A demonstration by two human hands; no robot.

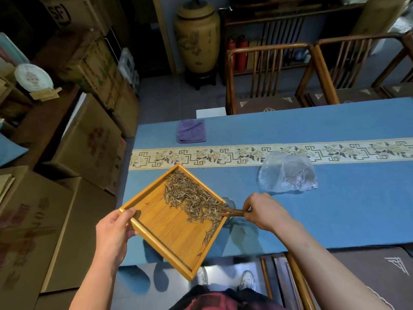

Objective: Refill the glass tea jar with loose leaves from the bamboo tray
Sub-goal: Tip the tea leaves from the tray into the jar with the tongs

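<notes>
My left hand (116,231) grips the left corner of a square bamboo tray (169,238) and holds it tilted above the blue table. Loose tea leaves (192,198) lie heaped toward the tray's right corner. My right hand (261,211) pinches a brown wooden scoop (230,213) whose tip rests in the leaves at that corner. Beneath that corner the rim of the glass tea jar (230,201) shows; the tray hides most of the jar.
A crumpled clear plastic bag (288,173) lies right of the jar. A folded purple cloth (191,131) sits near the table's far left edge. Wooden chairs (268,81) stand behind the table, and cardboard boxes (89,139) are stacked to the left.
</notes>
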